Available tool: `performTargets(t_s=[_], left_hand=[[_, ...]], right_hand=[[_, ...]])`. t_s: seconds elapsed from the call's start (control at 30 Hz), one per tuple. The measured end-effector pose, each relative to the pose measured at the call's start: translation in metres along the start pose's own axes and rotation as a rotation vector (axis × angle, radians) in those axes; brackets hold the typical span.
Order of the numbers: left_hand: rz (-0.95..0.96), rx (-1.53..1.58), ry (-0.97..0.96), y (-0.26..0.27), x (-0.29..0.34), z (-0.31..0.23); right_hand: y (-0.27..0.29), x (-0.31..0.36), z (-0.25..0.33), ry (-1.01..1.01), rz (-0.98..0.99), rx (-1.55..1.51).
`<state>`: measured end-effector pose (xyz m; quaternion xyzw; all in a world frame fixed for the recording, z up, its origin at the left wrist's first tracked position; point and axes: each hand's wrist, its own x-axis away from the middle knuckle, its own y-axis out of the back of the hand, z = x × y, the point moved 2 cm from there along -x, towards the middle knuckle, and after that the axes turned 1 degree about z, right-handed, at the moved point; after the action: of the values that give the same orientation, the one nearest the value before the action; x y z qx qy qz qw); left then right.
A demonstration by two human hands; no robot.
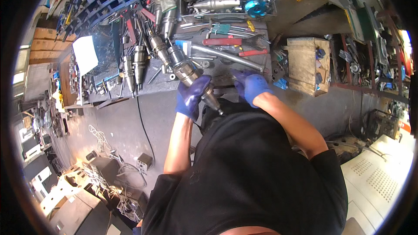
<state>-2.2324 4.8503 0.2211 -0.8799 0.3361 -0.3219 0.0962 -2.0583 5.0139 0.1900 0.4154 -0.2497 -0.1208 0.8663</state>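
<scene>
Black shirt cloth (261, 174) is filling the lower middle of the frame, closest to the lens, and I am looking past it from my distant seat. Across the upper middle, a dark workbench (221, 76) is carrying crowded metalwork. At the top, a tray (228, 18) is holding more silvery holders, while right of centre a wooden box (301, 61) is standing beside the bench. On the bench top, a long metal bar (226, 56) is lying aslant, just below a red-handled spanner (222, 41).

Near the centre, I am following the tool holder (186, 72), which is tilting with its tapered, studded end pointing toward the shirt. The gloved left hand (191, 95) is wrapping around its body. The gloved right hand (254, 88) is hovering by the bench's front edge, fingers partly curled; I cannot tell whether they are pinching anything. Left of the holder, a small ring (172, 76) is lying loose.

As for progress, I am judging that gripping the holder is done; setting it down is remaining.
</scene>
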Motion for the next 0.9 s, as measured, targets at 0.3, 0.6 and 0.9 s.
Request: performTargets(t_s=[0.3,0.6,0.9], left_hand=[[-0.059,-0.431,-0.054,0.032,0.045,-0.012],[0.131,-1.465,-0.161,-0.003,0.047,-0.009],[0.167,-1.451,-0.150,-0.017,0.052,-0.006]], right_hand=[[-0.019,-0.049,0.011,0.182,-0.176,0.341],[0.034,-0.004,0.094,-0.073,0.282,-0.387],[0.030,-0.001,0.073,0.032,0.113,-0.291]])
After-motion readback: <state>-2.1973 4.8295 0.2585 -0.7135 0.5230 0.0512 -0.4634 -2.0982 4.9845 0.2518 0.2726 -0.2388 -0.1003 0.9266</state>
